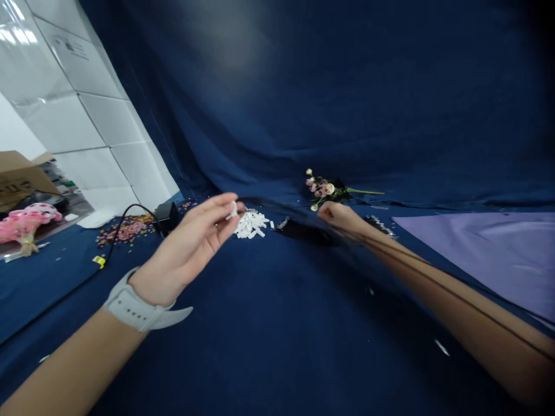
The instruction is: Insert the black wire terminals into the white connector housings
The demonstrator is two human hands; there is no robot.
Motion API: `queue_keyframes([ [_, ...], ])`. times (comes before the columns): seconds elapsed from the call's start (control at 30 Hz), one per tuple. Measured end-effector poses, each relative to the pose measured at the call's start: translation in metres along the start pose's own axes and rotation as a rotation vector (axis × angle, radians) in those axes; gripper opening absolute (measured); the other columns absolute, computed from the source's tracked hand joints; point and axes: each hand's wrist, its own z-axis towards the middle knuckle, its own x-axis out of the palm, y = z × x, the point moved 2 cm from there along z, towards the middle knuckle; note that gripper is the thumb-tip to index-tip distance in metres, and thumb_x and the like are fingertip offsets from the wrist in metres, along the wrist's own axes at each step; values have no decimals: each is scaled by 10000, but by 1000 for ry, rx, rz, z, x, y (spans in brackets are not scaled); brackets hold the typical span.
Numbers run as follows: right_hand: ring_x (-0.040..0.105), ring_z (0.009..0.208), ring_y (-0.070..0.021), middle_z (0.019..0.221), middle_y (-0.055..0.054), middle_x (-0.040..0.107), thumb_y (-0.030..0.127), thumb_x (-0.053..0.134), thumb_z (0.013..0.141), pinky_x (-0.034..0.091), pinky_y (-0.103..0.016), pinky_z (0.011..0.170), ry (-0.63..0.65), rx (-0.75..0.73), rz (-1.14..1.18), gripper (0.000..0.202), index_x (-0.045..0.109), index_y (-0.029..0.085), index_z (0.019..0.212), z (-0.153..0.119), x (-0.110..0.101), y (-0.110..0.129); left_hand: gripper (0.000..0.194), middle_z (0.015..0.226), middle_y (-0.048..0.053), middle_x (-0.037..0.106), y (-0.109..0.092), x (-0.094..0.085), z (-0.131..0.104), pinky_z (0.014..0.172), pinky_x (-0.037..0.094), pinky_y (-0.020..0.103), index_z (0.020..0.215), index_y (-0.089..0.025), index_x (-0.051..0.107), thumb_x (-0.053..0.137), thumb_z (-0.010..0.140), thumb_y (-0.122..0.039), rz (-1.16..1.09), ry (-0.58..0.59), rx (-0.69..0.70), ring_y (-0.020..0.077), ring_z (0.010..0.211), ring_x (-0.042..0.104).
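Observation:
My left hand (191,245), a pale watch strap on its wrist, pinches a small white piece (234,209) between thumb and fingertips. From there a bundle of thin dark hair-like strands (277,203) stretches rightward, blurred, and passes across my right forearm. My right hand (340,216) is closed beside the strands; what its fingers hold, if anything, is hidden. Just beyond my left fingertips lies a pile of small white strips (251,224). Between the hands, on the blue cloth (260,323), rests a black bundle (307,232) with a whitish, frayed-looking end.
Artificial flowers (323,188) lie at the back. A purple cloth (489,248) is on the right. To the left are colourful small bits (130,230), a black box-shaped adapter (166,216) with a cable, a pink spotted object (30,222) and a cardboard box (26,179).

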Motion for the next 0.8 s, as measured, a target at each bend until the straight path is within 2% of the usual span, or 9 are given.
queue_keyframes([
  [0.17, 603, 881, -146, 1022, -69, 625, 395, 488, 935, 518, -350, 807, -94, 18, 35, 317, 591, 134, 1083, -9, -61, 4, 138, 905, 66, 697, 37, -18, 1, 798, 554, 185, 910, -132, 697, 705, 775, -106, 159, 43, -147, 106, 834, 667],
  [0.27, 599, 866, -143, 995, -65, 635, 407, 494, 930, 509, -358, 810, -212, 15, 27, 325, 607, 131, 1059, -19, -92, 17, 211, 968, 64, 694, 40, -21, -1, 784, 552, 205, 965, -162, 708, 744, 759, -198, 222, 59, -177, 109, 841, 662],
  [0.33, 595, 801, -131, 914, -49, 645, 426, 529, 907, 506, -334, 757, -263, -11, 16, 330, 630, 132, 1017, -29, -104, 35, 224, 976, 55, 693, 34, -17, -1, 748, 549, 192, 968, -181, 720, 751, 757, -250, 254, 79, -168, 103, 824, 658],
  [0.47, 582, 658, -111, 754, -19, 658, 364, 579, 866, 442, -266, 601, -257, -141, -30, 213, 675, 179, 908, -56, -112, 83, 206, 935, 28, 695, 15, 0, -2, 730, 533, 164, 934, -209, 742, 762, 744, -284, 279, 126, -96, 81, 788, 642],
  [0.57, 605, 661, -111, 786, 9, 687, 299, 567, 858, 438, -258, 586, -265, -256, -60, 136, 682, 233, 890, -81, -113, 114, 217, 875, 17, 692, 0, 16, -3, 696, 521, 151, 926, -201, 745, 774, 724, -278, 310, 167, 7, 74, 749, 630],
  [0.67, 605, 685, -101, 838, 39, 686, 267, 505, 876, 426, -242, 567, -352, -421, -99, 191, 670, 289, 970, -104, -111, 137, 186, 773, 3, 678, -9, 33, -6, 662, 502, 152, 887, -190, 751, 772, 720, -271, 336, 214, 96, 69, 697, 615],
  [0.8, 474, 504, -54, 743, 66, 614, 227, 519, 884, 364, -214, 455, -495, -577, -137, 160, 639, 308, 952, -122, -107, 156, 193, 752, 7, 692, -12, 46, -14, 632, 475, 187, 878, -207, 757, 777, 705, -289, 386, 307, 194, 96, 680, 601],
])
